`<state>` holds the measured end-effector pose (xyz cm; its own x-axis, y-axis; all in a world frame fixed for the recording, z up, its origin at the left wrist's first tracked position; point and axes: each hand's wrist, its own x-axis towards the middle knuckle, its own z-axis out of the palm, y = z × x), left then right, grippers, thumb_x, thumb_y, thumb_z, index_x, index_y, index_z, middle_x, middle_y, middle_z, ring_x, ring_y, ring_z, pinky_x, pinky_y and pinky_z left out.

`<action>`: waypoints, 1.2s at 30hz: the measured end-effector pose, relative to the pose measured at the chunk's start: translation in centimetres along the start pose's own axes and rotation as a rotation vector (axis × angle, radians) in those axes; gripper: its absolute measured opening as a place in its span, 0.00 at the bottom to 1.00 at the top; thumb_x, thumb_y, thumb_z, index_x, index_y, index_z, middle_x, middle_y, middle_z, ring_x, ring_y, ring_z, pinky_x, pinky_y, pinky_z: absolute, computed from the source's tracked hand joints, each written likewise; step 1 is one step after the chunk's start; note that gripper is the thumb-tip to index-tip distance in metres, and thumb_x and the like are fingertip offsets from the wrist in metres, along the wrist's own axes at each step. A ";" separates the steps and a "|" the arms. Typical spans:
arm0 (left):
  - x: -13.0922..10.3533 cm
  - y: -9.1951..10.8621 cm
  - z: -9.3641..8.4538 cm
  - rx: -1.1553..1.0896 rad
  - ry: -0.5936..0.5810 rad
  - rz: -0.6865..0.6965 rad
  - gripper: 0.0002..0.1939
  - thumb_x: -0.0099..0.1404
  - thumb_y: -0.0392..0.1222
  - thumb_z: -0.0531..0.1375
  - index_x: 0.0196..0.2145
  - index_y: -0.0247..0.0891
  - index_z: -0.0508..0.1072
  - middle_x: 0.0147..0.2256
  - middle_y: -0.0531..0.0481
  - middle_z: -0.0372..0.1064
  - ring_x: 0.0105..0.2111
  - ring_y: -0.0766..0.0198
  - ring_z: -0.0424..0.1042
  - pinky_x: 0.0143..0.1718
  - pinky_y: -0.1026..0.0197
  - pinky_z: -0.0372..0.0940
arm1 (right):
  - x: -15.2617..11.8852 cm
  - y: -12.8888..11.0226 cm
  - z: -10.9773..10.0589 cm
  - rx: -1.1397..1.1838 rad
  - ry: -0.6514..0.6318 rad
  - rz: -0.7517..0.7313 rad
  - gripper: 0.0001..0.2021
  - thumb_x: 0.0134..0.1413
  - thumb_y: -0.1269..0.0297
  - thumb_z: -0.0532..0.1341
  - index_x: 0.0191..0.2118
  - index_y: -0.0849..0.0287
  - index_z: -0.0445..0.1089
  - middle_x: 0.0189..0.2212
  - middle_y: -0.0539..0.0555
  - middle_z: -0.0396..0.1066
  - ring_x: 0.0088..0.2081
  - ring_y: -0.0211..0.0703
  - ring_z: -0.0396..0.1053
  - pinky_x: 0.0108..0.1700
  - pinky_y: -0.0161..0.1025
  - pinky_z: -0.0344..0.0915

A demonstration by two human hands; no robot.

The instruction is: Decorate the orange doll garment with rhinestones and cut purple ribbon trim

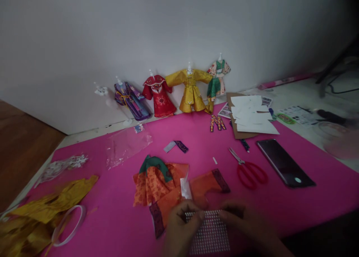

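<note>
- Rising far beyond the left grip [182, 229] and right grip [246, 223], a pale wall [179, 25] backs the whole scene.
- Beneath both grips and well past them, a bright pink sheet [112, 204] is laid flat.
- Left of the left grip, crumpled gold fabric [58, 201] lies loosely.
- Just beyond and partly behind the left grip, an orange garment [203, 186] with dark cuffs is spread out.
- Ahead of the left grip, an orange and green skirt-like piece [154, 178] overlaps that garment.
- Beyond the right grip, farther to the right, white papers [251, 113] rest on brown card [238, 133].
- Well ahead of both grips, doll clothes on white figures stand against the wall: a yellow robe [192, 96], a red dress [161, 100], a purple-blue robe [130, 102] and a green and pink outfit [218, 79].
- Right of and ahead of the right grip, a dark phone [283, 161] lies flat.
- Between the grips, a sheet of small shiny gems [211, 232]: each grip pinches its far edge, one at either corner, thumbs on top.
- Near the right grip, just ahead, scissors [241, 162] with red handles lie, blades pointing away.
- Farther ahead of the grips, a folded purple strip [181, 146].
- Ahead of the right grip, a tiny white strip [214, 160].
</note>
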<state>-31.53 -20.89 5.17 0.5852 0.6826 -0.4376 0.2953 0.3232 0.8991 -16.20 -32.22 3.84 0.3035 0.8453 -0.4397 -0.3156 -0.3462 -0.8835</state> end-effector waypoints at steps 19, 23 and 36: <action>-0.2 -0.2 0.6 -0.071 0.034 -0.026 0.12 0.52 0.46 0.65 0.19 0.38 0.67 0.18 0.59 0.57 0.20 0.68 0.54 0.24 0.64 0.50 | 0.0 0.2 -0.2 -0.037 0.023 -0.020 0.13 0.46 0.53 0.68 0.23 0.57 0.76 0.21 0.48 0.71 0.27 0.41 0.68 0.31 0.35 0.65; -0.3 0.3 0.7 -0.048 0.036 -0.052 0.13 0.51 0.47 0.64 0.19 0.39 0.67 0.18 0.59 0.57 0.20 0.68 0.55 0.23 0.65 0.50 | -0.1 0.3 -0.1 -0.032 0.027 -0.019 0.13 0.48 0.51 0.67 0.25 0.56 0.77 0.22 0.48 0.72 0.28 0.42 0.69 0.31 0.35 0.66; 0.0 -0.3 0.7 0.017 0.024 0.023 0.11 0.52 0.45 0.64 0.20 0.38 0.69 0.19 0.57 0.59 0.21 0.67 0.57 0.24 0.65 0.53 | 0.4 0.5 0.3 -0.065 0.012 -0.053 0.11 0.49 0.52 0.66 0.28 0.55 0.78 0.27 0.50 0.77 0.32 0.47 0.72 0.36 0.39 0.67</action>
<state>-31.04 -21.43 4.92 0.5739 0.7051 -0.4165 0.2947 0.2967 0.9083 -16.47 -31.93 3.24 0.3294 0.8584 -0.3932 -0.2393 -0.3269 -0.9143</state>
